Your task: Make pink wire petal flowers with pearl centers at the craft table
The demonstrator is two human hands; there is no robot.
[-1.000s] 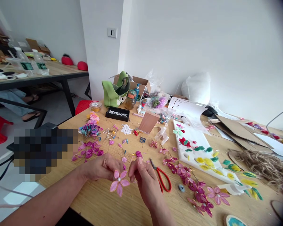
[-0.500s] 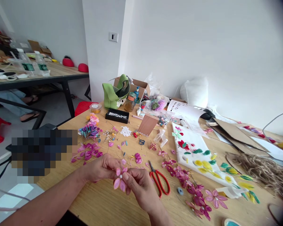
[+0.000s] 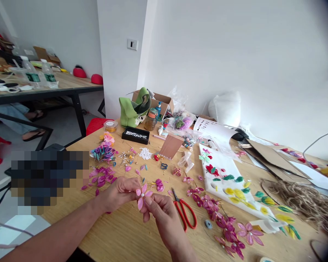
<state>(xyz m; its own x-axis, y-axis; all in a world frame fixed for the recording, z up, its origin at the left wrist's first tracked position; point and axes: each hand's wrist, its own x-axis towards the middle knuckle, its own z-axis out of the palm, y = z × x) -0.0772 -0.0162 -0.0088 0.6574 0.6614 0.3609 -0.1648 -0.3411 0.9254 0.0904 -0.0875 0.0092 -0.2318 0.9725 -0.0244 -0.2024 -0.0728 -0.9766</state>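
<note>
A pink flower with a pearl-like centre point(image 3: 142, 195) is held between both hands above the wooden table point(image 3: 117, 233). My left hand point(image 3: 123, 193) pinches it from the left, its fingertips partly behind the petals. From the right, my right hand point(image 3: 160, 211) grips it, the thumb at the lower right petal. Red-handled scissors point(image 3: 185, 214) lie just right of my right hand. Loose magenta petals point(image 3: 102, 176) are scattered beyond my left hand. A magenta blossom point(image 3: 159, 185) lies beyond the held flower.
Finished magenta flowers point(image 3: 228, 229) and a small grey spool point(image 3: 208, 223) lie at the right. A white foam board point(image 3: 221, 167) carries coloured petals. Farther back are a black tray point(image 3: 136, 135), a green bag point(image 3: 128, 112) and a jar point(image 3: 151, 122). Brown yarn point(image 3: 297, 198) lies far right.
The held flower has turned and moved slightly up and right, and its petals are now more spread out to view. Both hands still grip it.
</note>
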